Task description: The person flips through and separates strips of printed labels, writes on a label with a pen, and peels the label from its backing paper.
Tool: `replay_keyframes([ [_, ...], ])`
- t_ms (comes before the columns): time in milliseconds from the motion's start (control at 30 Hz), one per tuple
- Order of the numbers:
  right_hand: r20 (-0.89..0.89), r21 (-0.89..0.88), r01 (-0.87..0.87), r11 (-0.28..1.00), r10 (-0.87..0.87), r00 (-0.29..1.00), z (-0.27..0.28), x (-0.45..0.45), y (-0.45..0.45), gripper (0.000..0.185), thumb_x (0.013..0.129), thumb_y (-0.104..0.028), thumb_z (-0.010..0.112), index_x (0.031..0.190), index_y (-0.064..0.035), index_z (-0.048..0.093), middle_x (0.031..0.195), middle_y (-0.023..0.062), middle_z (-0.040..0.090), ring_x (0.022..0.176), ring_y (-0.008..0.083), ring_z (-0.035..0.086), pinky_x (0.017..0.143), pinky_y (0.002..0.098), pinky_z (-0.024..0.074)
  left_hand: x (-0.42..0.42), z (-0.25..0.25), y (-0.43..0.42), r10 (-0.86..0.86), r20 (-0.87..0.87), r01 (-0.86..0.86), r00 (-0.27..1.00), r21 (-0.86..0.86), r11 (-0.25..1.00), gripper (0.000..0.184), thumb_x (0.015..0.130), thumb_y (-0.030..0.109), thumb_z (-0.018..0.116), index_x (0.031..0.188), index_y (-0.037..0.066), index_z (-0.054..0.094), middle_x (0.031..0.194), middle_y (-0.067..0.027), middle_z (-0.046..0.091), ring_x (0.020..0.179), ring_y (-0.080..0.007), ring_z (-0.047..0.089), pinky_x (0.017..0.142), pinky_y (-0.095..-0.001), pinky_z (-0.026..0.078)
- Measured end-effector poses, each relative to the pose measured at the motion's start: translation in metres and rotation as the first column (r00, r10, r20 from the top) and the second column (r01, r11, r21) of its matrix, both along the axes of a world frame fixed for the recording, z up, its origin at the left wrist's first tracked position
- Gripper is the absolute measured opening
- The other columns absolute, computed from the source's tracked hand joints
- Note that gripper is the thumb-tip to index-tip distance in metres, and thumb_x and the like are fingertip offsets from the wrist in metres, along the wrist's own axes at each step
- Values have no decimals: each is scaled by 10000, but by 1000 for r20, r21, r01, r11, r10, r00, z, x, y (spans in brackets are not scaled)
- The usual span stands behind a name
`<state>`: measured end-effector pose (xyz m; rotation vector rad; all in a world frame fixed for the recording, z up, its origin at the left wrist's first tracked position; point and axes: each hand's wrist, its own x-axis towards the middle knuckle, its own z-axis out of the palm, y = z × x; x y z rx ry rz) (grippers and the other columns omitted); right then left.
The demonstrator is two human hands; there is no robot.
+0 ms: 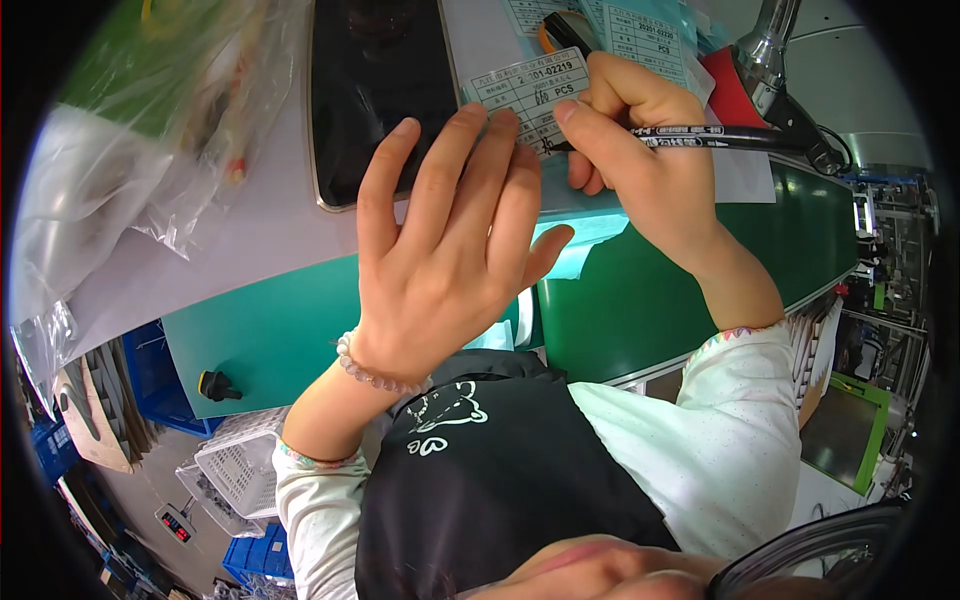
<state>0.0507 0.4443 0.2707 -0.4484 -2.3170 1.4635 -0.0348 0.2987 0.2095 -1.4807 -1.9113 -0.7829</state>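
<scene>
In my right hand point(640, 150) is a black marker pen point(690, 138), pinched between thumb and fingers. Its tip touches the lower part of a printed paper label point(530, 82), where dark handwritten strokes show. My left hand point(440, 220) lies flat with fingers spread, its fingertips on the label's lower left edge and over the side of a dark-screened phone or tablet point(375, 90). A beaded bracelet point(375, 375) circles the left wrist. More printed labels point(640, 40) on bluish sheets lie beyond the right hand.
Clear plastic bags point(215, 130) cover the table's left side. A roll of tape point(568, 32) sits behind the label. A metal lamp arm point(770, 60) with a red part stands at the right. Below are a white basket point(240, 465) and a blue crate point(160, 375).
</scene>
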Motion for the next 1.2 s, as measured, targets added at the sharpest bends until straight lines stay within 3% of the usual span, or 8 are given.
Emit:
replay_keyframes([
  [200, -13, -32, -6, 999, 6, 1000, 0, 1, 1, 281, 872, -87, 591, 655, -56, 417, 563, -11, 489, 500, 53, 544, 448, 204, 425, 0, 1, -1, 4, -6, -4, 1000, -12, 1000, 364, 788, 414, 689, 955, 92, 659, 1087, -28, 676, 1095, -212, 581, 1015, -441, 372],
  [300, -137, -76, 23, 997, -34, 990, 1, 3, 7, 284, 874, -92, 591, 650, -63, 418, 564, -8, 503, 486, 52, 541, 432, 199, 408, 0, 1, -1, 0, -4, 0, 1000, -14, 1000, 367, 791, 415, 687, 960, 91, 660, 1088, -29, 677, 1094, -213, 582, 1014, -441, 372],
  [433, -16, -6, 20, 1000, -20, 1000, -1, 2, 9, 302, 873, -108, 601, 650, -71, 401, 556, -11, 490, 480, 51, 538, 416, 196, 383, 0, 1, -1, -1, 0, 1, 1000, -18, 1000, 370, 794, 412, 688, 970, 87, 660, 1092, -31, 678, 1094, -216, 583, 1013, -442, 373],
  [733, -9, 88, 20, 996, -19, 1000, -3, 1, 6, 300, 876, -117, 601, 655, -69, 404, 554, -19, 475, 485, 56, 538, 424, 201, 364, -1, 1, -2, -8, 5, 8, 1000, -18, 1000, 369, 786, 396, 699, 980, 86, 658, 1101, -36, 675, 1096, -219, 583, 1014, -443, 371],
  [1200, -8, 52, 25, 998, -25, 1000, -2, 2, 6, 293, 867, -102, 601, 651, -59, 407, 549, -15, 477, 490, 56, 539, 430, 204, 370, -1, 0, -1, -2, -1, 2, 1000, -5, 1000, 359, 776, 391, 705, 967, 92, 659, 1099, -30, 677, 1086, -213, 589, 1012, -438, 376],
])
